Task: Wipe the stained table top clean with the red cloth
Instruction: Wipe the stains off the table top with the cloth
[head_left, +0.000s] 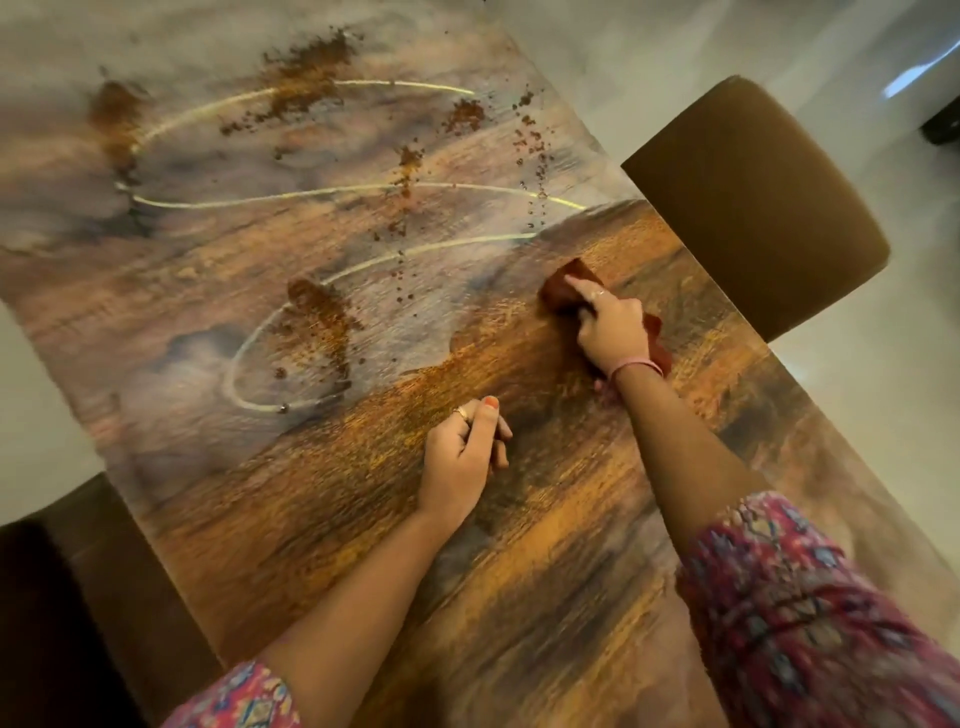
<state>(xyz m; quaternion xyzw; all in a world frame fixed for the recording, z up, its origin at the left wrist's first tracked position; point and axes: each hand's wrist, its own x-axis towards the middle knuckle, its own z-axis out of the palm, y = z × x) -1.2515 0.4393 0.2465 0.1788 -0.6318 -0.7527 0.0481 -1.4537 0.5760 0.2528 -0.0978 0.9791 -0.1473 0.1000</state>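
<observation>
A long wooden table top (395, 519) runs away from me. Its far half carries brown powdery stains (322, 317), scattered crumbs (530, 135) and pale yellowish looping streaks (363, 189). The near half shows bare wood grain. My right hand (608, 327) grips the red cloth (566, 286) and presses it flat on the table near the right edge, fingers pointing left. Part of the cloth trails out behind my wrist. My left hand (462, 457) rests on the table in the middle, its fingers curled under and holding nothing.
A brown upholstered chair (753, 208) stands against the table's right side, close to the cloth. A dark chair or bench (62, 597) sits at the lower left. Pale floor (883, 395) surrounds the table.
</observation>
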